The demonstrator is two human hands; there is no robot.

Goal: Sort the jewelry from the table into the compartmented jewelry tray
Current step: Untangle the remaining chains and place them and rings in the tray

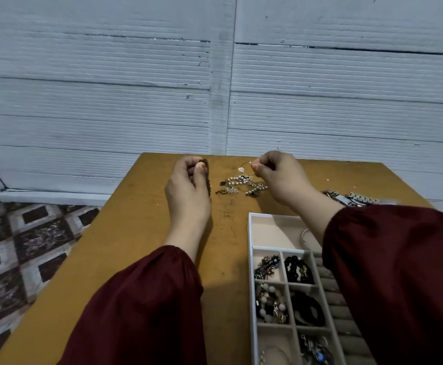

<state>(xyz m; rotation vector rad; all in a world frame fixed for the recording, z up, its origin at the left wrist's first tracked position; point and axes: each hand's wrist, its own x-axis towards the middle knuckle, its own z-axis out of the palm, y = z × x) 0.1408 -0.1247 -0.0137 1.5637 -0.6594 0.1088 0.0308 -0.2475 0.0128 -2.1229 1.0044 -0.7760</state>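
Nearest to me, at lower right, the compartmented jewelry tray [250, 259] sits on the table [141, 246]. Its small cells hold dark beads, pale beads and mixed metal pieces, and the large far cell holds a thin bangle [306, 237], partly hidden by my right sleeve. Beyond the tray, my left hand [187, 188] has its fingers curled and thumb pressed over a dark braided bracelet [207, 180], which stands on edge against the tabletop. Level with it, my right hand [281, 177] pinches a fine wire hoop [248, 165] between thumb and forefinger, raised at the far edge of the pearl tangle [241, 185] that lies between my two hands. I judge the tangle light and limp, its short chains and charms apt to snag one another, and the hoop thin enough to bend. The best hold looks to be on the bare wire near its clasp, not on the pearls, with a slow lift so that caught pieces drop free. The braid looks soft and grippy and should bear a firm grasp anywhere along its length. Farther right, past the tray's far end, lie metal-link watches [354, 198], not yet sorted. Behind the table edge stand pale ribbed wall panels.
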